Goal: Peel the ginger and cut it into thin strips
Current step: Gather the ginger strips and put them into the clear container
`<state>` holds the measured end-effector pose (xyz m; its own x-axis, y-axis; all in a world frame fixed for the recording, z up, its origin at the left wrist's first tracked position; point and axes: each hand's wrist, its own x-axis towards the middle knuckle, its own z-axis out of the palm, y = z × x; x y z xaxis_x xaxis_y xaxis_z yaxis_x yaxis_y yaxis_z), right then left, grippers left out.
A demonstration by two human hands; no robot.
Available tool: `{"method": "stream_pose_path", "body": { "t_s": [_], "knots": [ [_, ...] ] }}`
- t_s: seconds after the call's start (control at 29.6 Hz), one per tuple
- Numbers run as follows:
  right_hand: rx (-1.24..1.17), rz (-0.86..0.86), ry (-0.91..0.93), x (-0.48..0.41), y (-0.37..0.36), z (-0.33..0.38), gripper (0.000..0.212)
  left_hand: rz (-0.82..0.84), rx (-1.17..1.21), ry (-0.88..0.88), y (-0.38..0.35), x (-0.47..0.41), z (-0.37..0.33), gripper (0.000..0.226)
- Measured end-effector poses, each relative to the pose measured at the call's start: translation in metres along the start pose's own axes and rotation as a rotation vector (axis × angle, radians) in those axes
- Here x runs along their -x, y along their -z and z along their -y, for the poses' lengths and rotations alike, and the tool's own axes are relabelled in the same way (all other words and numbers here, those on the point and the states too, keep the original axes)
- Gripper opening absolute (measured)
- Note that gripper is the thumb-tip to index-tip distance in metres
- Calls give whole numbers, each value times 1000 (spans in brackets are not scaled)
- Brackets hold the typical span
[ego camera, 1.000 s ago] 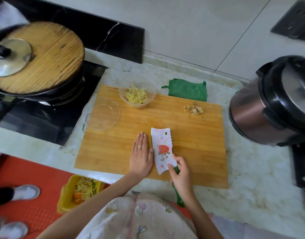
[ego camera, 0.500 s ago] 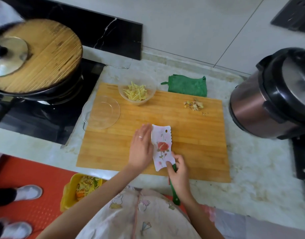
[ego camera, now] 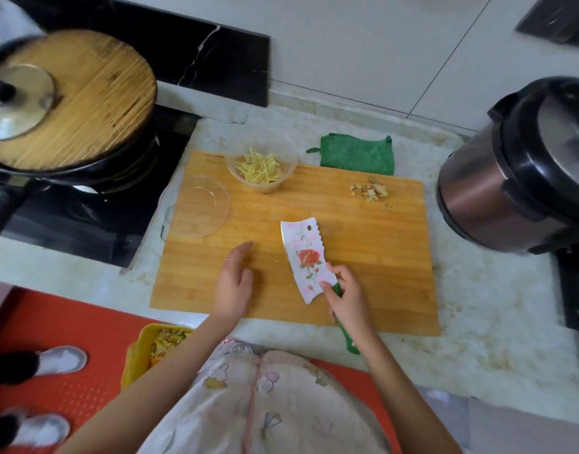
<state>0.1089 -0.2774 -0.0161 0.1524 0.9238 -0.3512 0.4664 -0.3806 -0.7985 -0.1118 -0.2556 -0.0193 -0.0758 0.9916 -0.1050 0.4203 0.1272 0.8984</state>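
Green handle of knife (ego camera: 303,257) is gripped by right hand (ego camera: 345,290), blade over cutting board (ego camera: 363,257) | left hand (ego camera: 234,276) is laid flat, fingers relaxed, nothing held | ginger strips (ego camera: 260,167) are contained in 1 clear bowl (ego camera: 265,189) at far board edge | peel scraps (ego camera: 368,191) far right

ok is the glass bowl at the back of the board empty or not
Not empty: the glass bowl holds a loose heap of thin yellow ginger strips, seen through its clear wall.
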Motion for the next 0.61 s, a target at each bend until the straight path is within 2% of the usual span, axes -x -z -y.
{"method": "stream_pose_path", "body": {
  "t_s": [0.1, 0.24, 0.41, 0.47, 0.61],
  "knots": [
    [46, 102, 24, -10, 14, 11, 17, -123, -34, 54, 4, 1, 1, 60],
    [50, 173, 55, -16, 21, 10, 16, -60, -143, 173, -3, 10, 5, 64],
    [29, 205, 36, -11, 18, 5, 18, 8, -297, 140, -22, 28, 12, 79],
    [30, 230, 38, -9, 15, 4, 22, -3, -302, 147, -27, 29, 13, 80],
    [81, 281, 87, 0, 7, 6, 14, -40, -219, 143, -35, 34, 10, 78]
  ]
}}
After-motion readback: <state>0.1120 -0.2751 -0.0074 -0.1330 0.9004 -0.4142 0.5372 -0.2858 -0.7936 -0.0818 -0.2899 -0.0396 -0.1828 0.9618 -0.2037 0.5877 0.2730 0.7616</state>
